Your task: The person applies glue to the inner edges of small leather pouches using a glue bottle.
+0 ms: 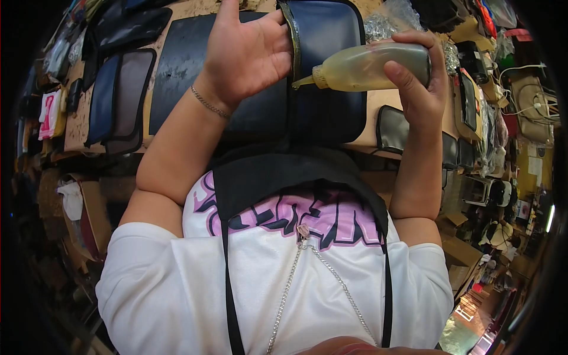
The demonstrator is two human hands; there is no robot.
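My right hand is closed around a clear squeeze bottle of yellowish liquid, held sideways. The bottle's nozzle tip touches the left edge of a navy leather panel on the worktable. My left hand, palm towards me, grips that same edge of the panel just above the nozzle, thumb on the rim. A thin chain bracelet sits on my left wrist. My white shirt and black apron fill the lower part of the view.
A large black panel lies under my left forearm, with dark blue and brown pieces further left. A small black pouch piece sits by my right wrist. A bag of metal fittings lies at the back. Boxes and clutter line both sides.
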